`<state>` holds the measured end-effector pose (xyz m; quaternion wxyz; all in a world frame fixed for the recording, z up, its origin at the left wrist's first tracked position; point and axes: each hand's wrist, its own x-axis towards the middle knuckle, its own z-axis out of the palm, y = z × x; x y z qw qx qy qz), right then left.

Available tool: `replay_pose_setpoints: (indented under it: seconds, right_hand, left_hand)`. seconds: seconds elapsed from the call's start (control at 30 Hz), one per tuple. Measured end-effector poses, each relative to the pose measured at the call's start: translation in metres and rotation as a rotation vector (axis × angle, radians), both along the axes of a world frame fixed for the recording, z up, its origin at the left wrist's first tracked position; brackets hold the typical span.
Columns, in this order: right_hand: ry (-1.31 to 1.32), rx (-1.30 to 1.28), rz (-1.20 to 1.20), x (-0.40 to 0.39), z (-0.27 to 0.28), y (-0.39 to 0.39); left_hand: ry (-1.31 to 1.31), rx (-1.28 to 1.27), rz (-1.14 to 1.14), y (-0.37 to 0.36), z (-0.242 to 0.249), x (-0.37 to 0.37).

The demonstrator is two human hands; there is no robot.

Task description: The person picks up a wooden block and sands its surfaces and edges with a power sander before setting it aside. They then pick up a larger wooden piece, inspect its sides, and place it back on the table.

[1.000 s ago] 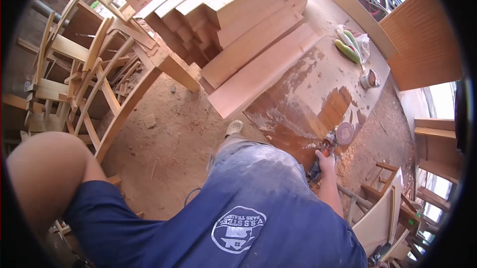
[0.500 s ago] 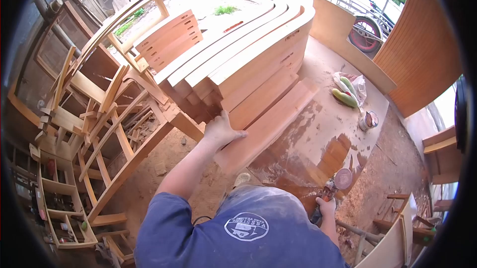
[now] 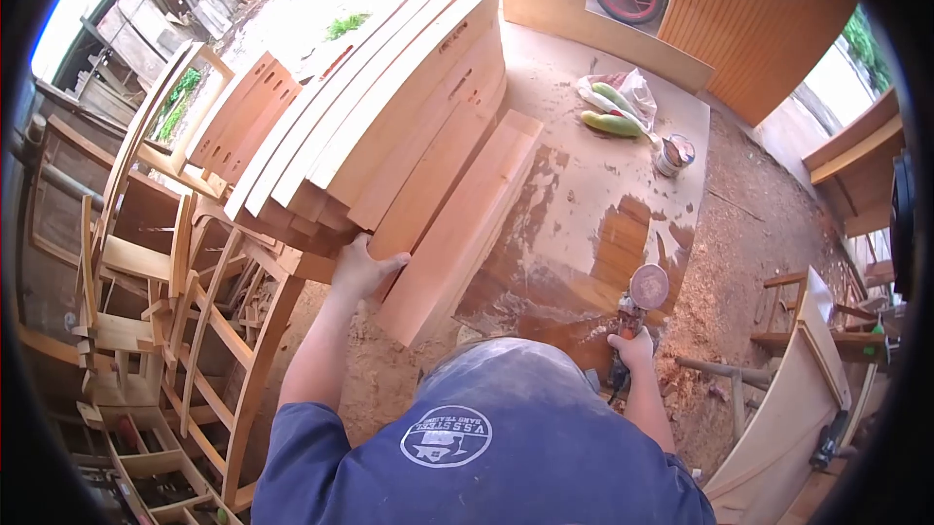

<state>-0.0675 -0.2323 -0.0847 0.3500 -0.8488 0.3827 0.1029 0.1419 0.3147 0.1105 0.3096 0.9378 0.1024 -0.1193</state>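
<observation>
My left hand [image 3: 362,270] is closed around the near end of a wooden plank [image 3: 428,199], its thumb lying across the end and its fingers partly hidden. Beside that plank, on the table, lies another long plank [image 3: 467,223]. Behind them stands a stack of curved wooden boards [image 3: 409,102] with slots cut in their ends. In my right hand [image 3: 634,345] is an angle grinder [image 3: 628,316], gripped by its body. Its round sanding disc [image 3: 649,286] faces up over the dusty table top, apart from the planks.
On the dusty table [image 3: 555,194] are cucumber-like green vegetables [image 3: 611,123] by a plastic bag and an open can [image 3: 674,155]. Chair frames [image 3: 146,262] crowd the left. A curved slatted panel [image 3: 759,29] stands at the far right, and a wooden panel [image 3: 783,418] leans at lower right.
My view has turned to the right, so the planks and table appear farther left. My left hand stays at the plank's end, and the grinder remains in my right hand.
</observation>
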Motion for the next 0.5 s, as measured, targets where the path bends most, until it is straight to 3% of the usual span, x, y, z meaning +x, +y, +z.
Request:
replay_pose_setpoints:
  seconds: [0.13,0.23,0.33,0.43,0.5]
  right_hand:
    - [-0.035,0.006,-0.016,-0.001,0.001,0.004]
    - [-0.056,0.003,-0.021,-0.003,0.002,0.004]
    - [-0.057,0.027,-0.024,-0.004,0.009,0.005]
    - [-0.008,-0.022,-0.028,-0.001,0.018,0.008]
    - [0.023,-0.002,-0.026,0.000,0.024,0.007]
  left_hand:
    - [0.009,0.351,0.064,-0.017,0.013,-0.010]
    - [0.100,0.276,0.075,-0.002,-0.006,0.006]
    - [0.124,0.117,0.016,-0.005,0.009,0.007]
    - [0.081,0.300,0.027,-0.012,0.019,0.006]
    - [0.060,0.180,0.040,0.003,0.018,0.010]
